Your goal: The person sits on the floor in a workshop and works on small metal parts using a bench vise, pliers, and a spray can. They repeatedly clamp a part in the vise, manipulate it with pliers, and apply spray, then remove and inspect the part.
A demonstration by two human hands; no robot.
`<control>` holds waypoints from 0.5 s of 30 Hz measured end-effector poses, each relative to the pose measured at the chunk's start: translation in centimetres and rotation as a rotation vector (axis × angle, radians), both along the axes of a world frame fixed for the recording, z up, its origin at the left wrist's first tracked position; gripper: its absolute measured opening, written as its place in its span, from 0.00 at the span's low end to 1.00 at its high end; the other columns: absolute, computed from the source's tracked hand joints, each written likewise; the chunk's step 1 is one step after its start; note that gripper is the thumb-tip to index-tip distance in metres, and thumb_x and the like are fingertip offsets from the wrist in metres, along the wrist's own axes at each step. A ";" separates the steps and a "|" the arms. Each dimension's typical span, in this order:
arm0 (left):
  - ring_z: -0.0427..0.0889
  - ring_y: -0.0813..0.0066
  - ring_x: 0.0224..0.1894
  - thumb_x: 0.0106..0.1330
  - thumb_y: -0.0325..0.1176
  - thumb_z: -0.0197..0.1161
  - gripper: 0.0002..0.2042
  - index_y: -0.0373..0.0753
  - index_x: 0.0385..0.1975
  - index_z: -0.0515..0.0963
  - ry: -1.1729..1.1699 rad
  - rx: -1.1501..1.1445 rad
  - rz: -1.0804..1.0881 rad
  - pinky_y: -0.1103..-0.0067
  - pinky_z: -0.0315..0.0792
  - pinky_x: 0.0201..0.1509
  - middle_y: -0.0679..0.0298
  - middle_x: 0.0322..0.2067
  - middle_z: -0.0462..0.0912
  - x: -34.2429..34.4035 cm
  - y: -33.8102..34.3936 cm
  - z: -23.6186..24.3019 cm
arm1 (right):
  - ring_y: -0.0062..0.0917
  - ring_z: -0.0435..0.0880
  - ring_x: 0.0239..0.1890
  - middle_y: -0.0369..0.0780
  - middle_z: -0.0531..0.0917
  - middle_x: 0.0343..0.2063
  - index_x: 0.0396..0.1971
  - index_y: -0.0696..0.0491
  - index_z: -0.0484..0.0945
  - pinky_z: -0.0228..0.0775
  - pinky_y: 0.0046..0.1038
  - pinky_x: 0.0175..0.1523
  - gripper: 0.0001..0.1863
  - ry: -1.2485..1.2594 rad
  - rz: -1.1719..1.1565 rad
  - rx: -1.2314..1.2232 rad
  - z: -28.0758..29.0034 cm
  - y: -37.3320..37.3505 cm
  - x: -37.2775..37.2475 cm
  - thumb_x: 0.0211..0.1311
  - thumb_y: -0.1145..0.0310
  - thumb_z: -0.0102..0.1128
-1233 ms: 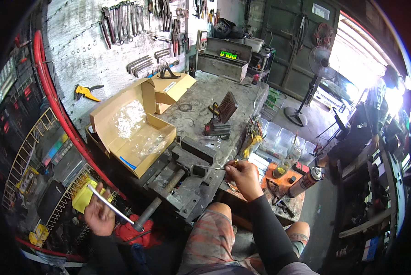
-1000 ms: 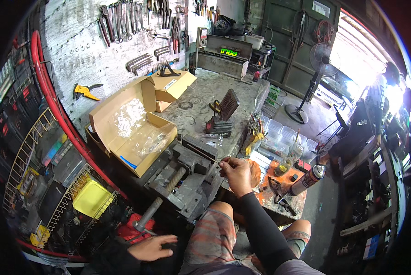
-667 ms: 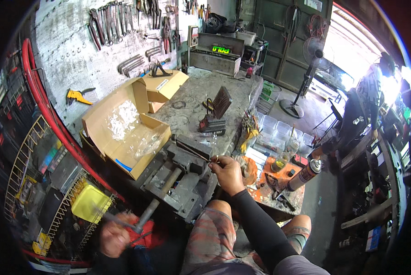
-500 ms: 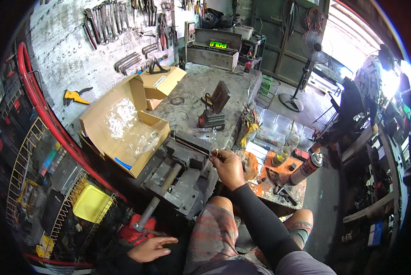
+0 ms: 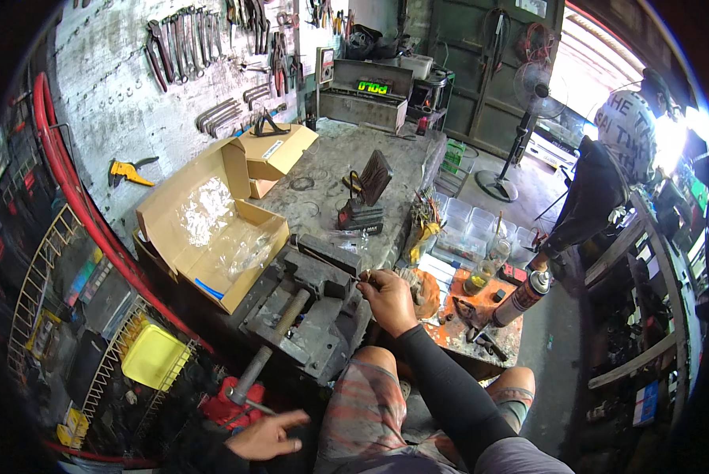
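Observation:
A grey bench vise [image 5: 311, 316] is fixed at the near edge of the workbench, its screw [image 5: 279, 336] pointing toward me and to the left. My right hand [image 5: 390, 302] is at the right end of the vise jaws, thumb and fingertips pinched together. Whatever is in that pinch is too small to make out. Below the screw's end, beside the vise handle [image 5: 258, 407], my left hand [image 5: 266, 438] has its fingers apart and holds nothing. A red cloth-like thing [image 5: 222, 407] lies behind the handle.
An opened cardboard box [image 5: 212, 237] with clear plastic wrap stands left of the vise. A black battery pack [image 5: 361, 217] lies on the bench [image 5: 323, 146]. To the right, an orange-stained table [image 5: 489, 340] bears a spray can [image 5: 524, 299] and tools. Another person [image 5: 607, 182] is at the far right.
My left hand has shifted slightly down and right, its fingers spreading further apart. My right hand keeps its pinch by the vise jaws. The view has shifted a little, and the other person's posture has changed.

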State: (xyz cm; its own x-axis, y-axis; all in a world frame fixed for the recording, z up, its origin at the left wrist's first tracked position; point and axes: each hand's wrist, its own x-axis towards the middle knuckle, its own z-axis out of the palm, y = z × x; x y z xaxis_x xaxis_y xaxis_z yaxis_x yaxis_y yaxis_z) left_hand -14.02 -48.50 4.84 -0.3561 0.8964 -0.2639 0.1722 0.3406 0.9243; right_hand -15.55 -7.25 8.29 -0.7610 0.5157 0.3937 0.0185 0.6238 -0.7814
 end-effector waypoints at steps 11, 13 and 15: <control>0.85 0.75 0.45 0.71 0.27 0.66 0.19 0.32 0.62 0.81 -0.516 0.165 0.094 0.75 0.78 0.55 0.56 0.54 0.89 -2.8 -2.1 4.2 | 0.44 0.90 0.41 0.49 0.89 0.37 0.44 0.57 0.90 0.80 0.40 0.48 0.10 -0.011 0.010 0.068 0.1 0.8 -0.5 0.66 0.70 0.75; 0.87 0.72 0.46 0.72 0.25 0.67 0.21 0.32 0.64 0.82 0.010 0.036 0.138 0.76 0.78 0.61 0.59 0.47 0.90 -3.2 -1.6 0.2 | 0.45 0.90 0.41 0.49 0.89 0.37 0.44 0.57 0.90 0.80 0.41 0.48 0.10 -0.027 0.028 0.086 0.4 0.0 -0.9 0.66 0.70 0.74; 0.85 0.74 0.42 0.68 0.24 0.65 0.20 0.35 0.60 0.84 -0.127 0.202 0.716 0.78 0.77 0.51 0.56 0.56 0.86 -5.1 -2.7 -1.4 | 0.45 0.90 0.41 0.50 0.88 0.37 0.43 0.57 0.90 0.80 0.41 0.48 0.10 -0.025 0.010 0.101 0.1 0.8 0.0 0.66 0.69 0.74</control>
